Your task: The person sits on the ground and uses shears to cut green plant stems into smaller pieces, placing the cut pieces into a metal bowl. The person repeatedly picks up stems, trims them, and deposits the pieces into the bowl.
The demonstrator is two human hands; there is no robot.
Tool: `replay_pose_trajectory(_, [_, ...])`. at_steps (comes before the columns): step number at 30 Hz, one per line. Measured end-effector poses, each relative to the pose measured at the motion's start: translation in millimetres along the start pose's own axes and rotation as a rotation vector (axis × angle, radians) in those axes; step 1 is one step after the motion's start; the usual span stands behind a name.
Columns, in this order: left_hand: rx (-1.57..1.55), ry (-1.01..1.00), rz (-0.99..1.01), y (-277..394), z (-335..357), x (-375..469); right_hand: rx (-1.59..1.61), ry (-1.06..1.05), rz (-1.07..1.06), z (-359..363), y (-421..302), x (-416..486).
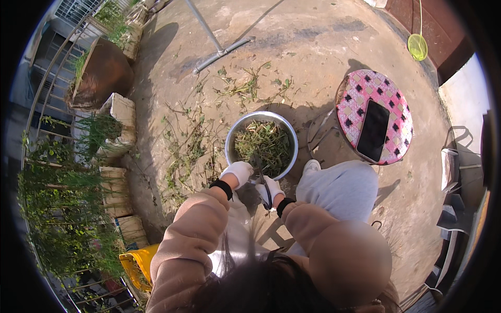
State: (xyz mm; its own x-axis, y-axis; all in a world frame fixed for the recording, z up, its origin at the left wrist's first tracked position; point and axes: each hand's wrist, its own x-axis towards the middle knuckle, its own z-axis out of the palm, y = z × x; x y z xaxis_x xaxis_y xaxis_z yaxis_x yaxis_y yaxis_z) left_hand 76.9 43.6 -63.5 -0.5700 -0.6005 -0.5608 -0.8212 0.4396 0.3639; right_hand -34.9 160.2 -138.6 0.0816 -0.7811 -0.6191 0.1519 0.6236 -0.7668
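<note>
A round metal basin point(294, 150) stands on the ground in front of me. Cut green stems and leaves point(262, 143) fill much of it. My right hand point(271, 188), in a white glove, grips dark scissors point(259, 166) at the basin's near rim. The blades point into the basin over the cuttings, and the handles show below the hand. My left hand point(239, 173), also gloved in white, is at the near left rim beside the blades. Its fingers are curled, but I cannot tell whether they hold a stem.
Loose stems point(191, 148) lie on the concrete left of and beyond the basin. A pink patterned stool point(354, 84) at right carries a smartphone point(373, 131). Planters point(117, 117) and a railing line the left. A metal pipe stand point(223, 53) stands beyond; a yellow net point(417, 47) hangs far right.
</note>
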Motion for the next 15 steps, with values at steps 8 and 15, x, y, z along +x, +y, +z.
replay_pose_trajectory(8, [-0.189,-0.154,-0.043,16,-17,-15,0.839,0.084,-0.045,-10,-35,5])
replay_pose_trajectory(15, [0.059,-0.157,-0.138,-6,-46,-35,0.505,0.107,-0.048,-10,-38,11])
